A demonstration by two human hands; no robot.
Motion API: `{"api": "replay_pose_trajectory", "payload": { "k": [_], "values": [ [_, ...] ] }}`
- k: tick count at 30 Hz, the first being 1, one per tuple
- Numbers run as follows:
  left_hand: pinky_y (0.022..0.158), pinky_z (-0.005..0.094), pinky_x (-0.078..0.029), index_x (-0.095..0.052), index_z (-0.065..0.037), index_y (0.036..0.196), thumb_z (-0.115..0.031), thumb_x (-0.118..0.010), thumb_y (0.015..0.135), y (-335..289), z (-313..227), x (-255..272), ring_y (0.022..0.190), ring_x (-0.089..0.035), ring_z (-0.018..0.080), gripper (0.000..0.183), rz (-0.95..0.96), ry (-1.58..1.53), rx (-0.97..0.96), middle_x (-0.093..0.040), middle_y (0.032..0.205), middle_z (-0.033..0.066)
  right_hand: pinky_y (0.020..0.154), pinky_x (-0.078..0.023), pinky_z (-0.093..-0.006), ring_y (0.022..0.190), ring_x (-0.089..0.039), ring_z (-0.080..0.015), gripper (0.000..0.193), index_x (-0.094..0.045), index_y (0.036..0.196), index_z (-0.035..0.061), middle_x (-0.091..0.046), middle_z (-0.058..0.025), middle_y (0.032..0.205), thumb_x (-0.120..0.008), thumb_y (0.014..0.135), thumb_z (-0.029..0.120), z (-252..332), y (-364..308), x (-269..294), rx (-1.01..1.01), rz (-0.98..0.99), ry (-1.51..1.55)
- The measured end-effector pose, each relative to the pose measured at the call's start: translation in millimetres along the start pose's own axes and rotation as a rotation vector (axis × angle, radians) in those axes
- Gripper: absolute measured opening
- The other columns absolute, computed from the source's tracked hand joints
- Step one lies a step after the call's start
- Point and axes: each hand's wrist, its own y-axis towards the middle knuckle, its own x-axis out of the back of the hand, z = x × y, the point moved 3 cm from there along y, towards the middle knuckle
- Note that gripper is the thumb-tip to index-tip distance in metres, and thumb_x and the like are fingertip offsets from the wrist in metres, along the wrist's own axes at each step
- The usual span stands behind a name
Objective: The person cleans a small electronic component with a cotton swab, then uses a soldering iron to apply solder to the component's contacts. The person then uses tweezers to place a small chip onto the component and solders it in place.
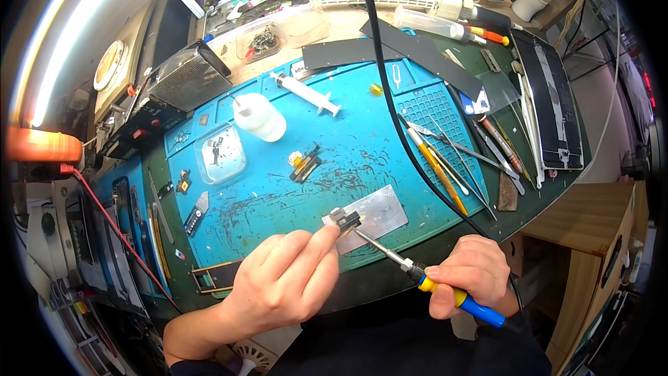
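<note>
Between its fingertips my left hand point(289, 271) pinches a small black and silver electronic part point(344, 218), just above the near edge of a flat metal plate point(379, 210). The fingers cover part of it. My right hand point(470, 275) grips a soldering iron point(480, 310) by its blue and yellow handle. Its slim metal tip points up and left, ending close to the part; contact cannot be made out. Beyond the hands, a small gold and black component point(304, 162) lies on the blue work mat point(271, 202).
A white bottle point(259, 117), a syringe point(306, 92) and a clear dish of small parts point(221, 153) stand or lie farther back. A black cable point(385, 76) crosses the mat to my right. Tweezers and a yellow-handled tool point(445, 181) lie at right; a mesh-fronted box point(189, 80) stands at left.
</note>
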Motion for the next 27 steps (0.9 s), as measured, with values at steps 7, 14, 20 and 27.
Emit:
{"api": "replay_pose_trajectory", "payload": {
  "k": [7, 14, 20, 27],
  "values": [
    [0.062, 0.0287, -0.052, -0.071, 0.003, 0.091, -0.002, -0.074, 0.073, -1.1, 0.2, 0.3, 0.083, -0.065, 0.0191, 0.019, 0.004, -0.009, -0.004, -0.076, 0.114, 0.0169, 0.047, -0.047, -0.0269, 0.050, -0.063, -0.0151, 0.013, -0.077, 0.098, 0.0032, -0.068, -0.0018, 0.070, -0.075, 0.088, 0.011, -0.3, -0.2, 0.0, 0.005, 0.002, 0.007],
    [0.063, 0.0288, -0.053, -0.070, 0.004, 0.091, -0.002, -0.074, 0.072, -2.1, 0.5, 0.1, 0.083, -0.065, 0.0193, 0.020, 0.005, -0.032, 0.003, -0.076, 0.115, 0.0176, 0.047, -0.047, -0.0267, 0.050, -0.063, -0.0149, 0.014, -0.077, 0.098, 0.0032, -0.068, -0.0016, 0.070, -0.075, 0.087, 0.011, -0.2, -0.8, -0.7, 0.006, 0.009, 0.012],
    [0.063, 0.0287, -0.054, -0.069, 0.003, 0.090, -0.002, -0.074, 0.072, -1.6, 0.3, 1.3, 0.082, -0.065, 0.0191, 0.019, 0.015, -0.056, 0.025, -0.076, 0.115, 0.0173, 0.048, -0.047, -0.0266, 0.051, -0.064, -0.0149, 0.015, -0.077, 0.100, 0.0036, -0.068, -0.0011, 0.070, -0.076, 0.088, 0.012, 1.6, 0.7, 0.0, -0.003, 0.036, 0.005],
    [0.063, 0.0289, -0.054, -0.067, 0.002, 0.087, -0.002, -0.073, 0.071, -2.7, 0.7, 1.0, 0.082, -0.065, 0.0192, 0.018, 0.020, -0.064, 0.034, -0.076, 0.116, 0.0175, 0.047, -0.047, -0.0267, 0.051, -0.064, -0.0147, 0.015, -0.078, 0.100, 0.0035, -0.069, -0.0013, 0.070, -0.077, 0.088, 0.012, 0.8, 1.1, -0.7, 0.010, 0.038, 0.017]
  ]
}}
